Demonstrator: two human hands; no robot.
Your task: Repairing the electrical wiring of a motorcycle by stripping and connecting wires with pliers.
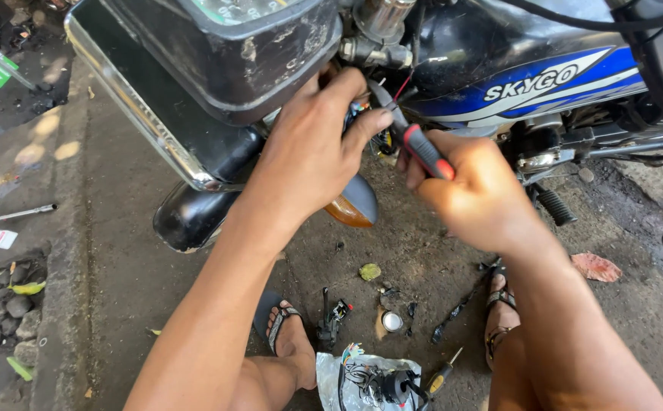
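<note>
My right hand [474, 189] grips a tool with a red and black handle [426, 152], its metal jaws pointing up and left into the wiring behind the headlight of a motorcycle [499, 68]. My left hand [312, 148] reaches up beside it, fingers curled on the wires and the fitting there. An orange turn-signal lamp [352, 205] hangs just below my left hand. What the tool's tip bites on is hidden by my fingers.
The black headlight housing with a chrome rim [156, 114] fills the upper left. On the ground between my sandalled feet lie a clear bag of parts [365, 377], a screwdriver [442, 374], a black switch piece [331, 318], a small round cap [392, 321]. A wrench [15, 215] lies far left.
</note>
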